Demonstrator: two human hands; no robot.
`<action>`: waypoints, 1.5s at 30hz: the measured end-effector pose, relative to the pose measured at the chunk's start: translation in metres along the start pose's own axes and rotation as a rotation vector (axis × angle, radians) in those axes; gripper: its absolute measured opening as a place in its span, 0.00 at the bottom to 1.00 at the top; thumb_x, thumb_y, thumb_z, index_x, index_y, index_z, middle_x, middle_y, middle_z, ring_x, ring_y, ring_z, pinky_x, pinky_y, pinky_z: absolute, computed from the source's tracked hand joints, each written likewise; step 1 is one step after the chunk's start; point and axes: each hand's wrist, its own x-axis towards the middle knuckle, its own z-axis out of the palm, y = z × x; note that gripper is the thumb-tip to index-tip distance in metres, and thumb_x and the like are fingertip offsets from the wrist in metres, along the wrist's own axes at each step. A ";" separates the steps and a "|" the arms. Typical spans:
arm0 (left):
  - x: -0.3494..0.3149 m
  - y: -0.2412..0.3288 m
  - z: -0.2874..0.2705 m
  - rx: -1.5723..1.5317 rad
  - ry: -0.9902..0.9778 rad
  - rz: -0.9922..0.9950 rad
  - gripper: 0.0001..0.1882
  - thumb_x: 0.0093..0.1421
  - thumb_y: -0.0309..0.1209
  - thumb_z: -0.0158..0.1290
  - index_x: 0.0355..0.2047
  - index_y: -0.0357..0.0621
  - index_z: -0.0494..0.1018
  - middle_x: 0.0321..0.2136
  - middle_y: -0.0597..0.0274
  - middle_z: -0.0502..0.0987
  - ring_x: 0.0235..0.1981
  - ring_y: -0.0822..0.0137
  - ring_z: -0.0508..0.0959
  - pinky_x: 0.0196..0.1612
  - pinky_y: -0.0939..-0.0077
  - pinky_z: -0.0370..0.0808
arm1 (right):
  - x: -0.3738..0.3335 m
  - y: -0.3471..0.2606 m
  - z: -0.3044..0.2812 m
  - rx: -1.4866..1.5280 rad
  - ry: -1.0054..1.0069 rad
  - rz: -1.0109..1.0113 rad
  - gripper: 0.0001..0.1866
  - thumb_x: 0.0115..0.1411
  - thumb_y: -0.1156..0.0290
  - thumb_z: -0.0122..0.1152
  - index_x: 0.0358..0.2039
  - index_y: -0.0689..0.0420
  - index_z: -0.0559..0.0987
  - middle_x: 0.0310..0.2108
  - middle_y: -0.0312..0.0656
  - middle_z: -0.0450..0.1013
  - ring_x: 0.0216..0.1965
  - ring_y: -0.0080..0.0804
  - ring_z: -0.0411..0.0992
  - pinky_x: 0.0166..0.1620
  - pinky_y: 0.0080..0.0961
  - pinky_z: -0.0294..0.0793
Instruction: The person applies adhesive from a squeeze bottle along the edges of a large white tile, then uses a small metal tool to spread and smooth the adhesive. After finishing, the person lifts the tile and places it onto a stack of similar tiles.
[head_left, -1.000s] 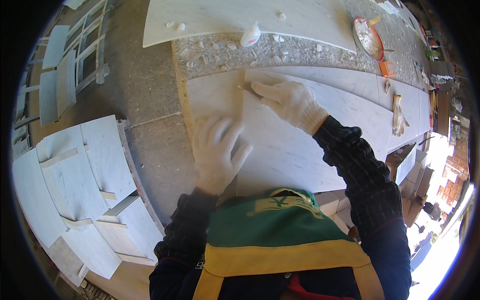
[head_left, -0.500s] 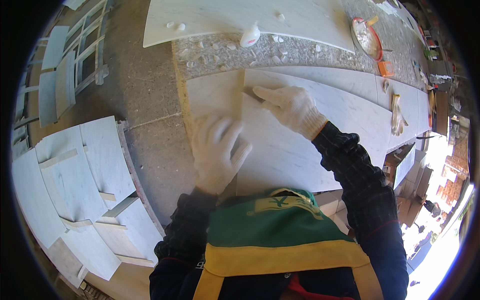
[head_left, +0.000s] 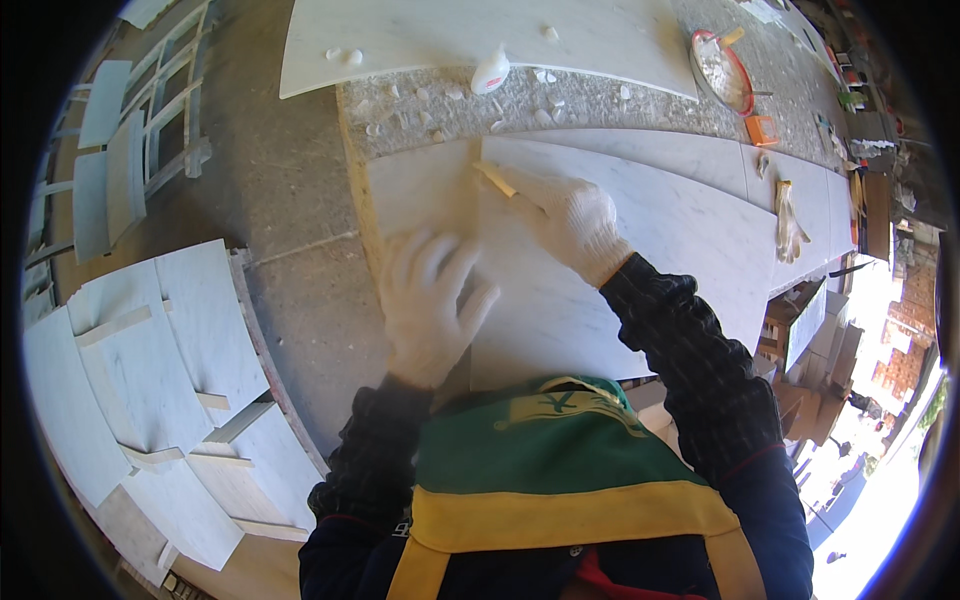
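White knitted gloves cover both hands. My left hand (head_left: 430, 305) lies with its fingers spread on the left part of a white, grey-veined marble slab (head_left: 640, 260). In my right hand (head_left: 575, 220) is a thin, flat scraper (head_left: 495, 179), its narrow blade looking yellowish in the light. The blade is at a straight seam between the slab and a narrower marble strip (head_left: 420, 175) on the left, near their far edge. My right fingers are closed round it, and its handle is hidden.
Across the bench lie another marble slab (head_left: 480, 40), a white bottle (head_left: 491, 72) and scattered white chips. A red-rimmed bowl of white paste (head_left: 722, 75), an orange box (head_left: 761, 130) and a loose glove (head_left: 789, 222) are at right. Marble panels (head_left: 150, 350) rest at left.
My right hand has shifted slightly left and toward me and turned, so the scraper's blade now shows yellowish rather than dark. My left hand stays in place on the marble.
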 end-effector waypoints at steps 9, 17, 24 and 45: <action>0.000 0.000 0.001 0.005 0.016 0.016 0.26 0.54 0.40 0.69 0.53 0.49 0.80 0.53 0.59 0.76 0.60 0.48 0.71 0.63 0.48 0.68 | -0.011 -0.013 0.016 -0.073 0.097 0.069 0.18 0.65 0.57 0.61 0.55 0.40 0.80 0.25 0.41 0.79 0.24 0.45 0.78 0.25 0.41 0.76; -0.001 -0.001 0.002 0.025 0.021 0.009 0.25 0.54 0.40 0.68 0.52 0.49 0.80 0.52 0.59 0.76 0.59 0.48 0.72 0.64 0.48 0.67 | -0.015 -0.021 0.023 -0.117 0.088 0.121 0.20 0.64 0.60 0.61 0.56 0.42 0.79 0.26 0.42 0.79 0.24 0.46 0.79 0.26 0.41 0.77; -0.001 -0.002 0.003 0.011 0.057 0.036 0.25 0.54 0.41 0.68 0.52 0.49 0.80 0.52 0.59 0.76 0.59 0.48 0.71 0.64 0.47 0.67 | -0.018 -0.030 0.019 -0.074 0.047 0.152 0.24 0.64 0.64 0.59 0.62 0.44 0.78 0.30 0.49 0.80 0.29 0.50 0.79 0.32 0.45 0.78; -0.002 -0.002 0.003 0.018 0.021 0.033 0.26 0.54 0.41 0.69 0.53 0.50 0.79 0.54 0.60 0.76 0.60 0.48 0.71 0.65 0.48 0.66 | -0.028 -0.011 0.028 -0.074 0.119 -0.003 0.21 0.67 0.58 0.59 0.60 0.44 0.77 0.35 0.42 0.81 0.32 0.45 0.81 0.31 0.42 0.79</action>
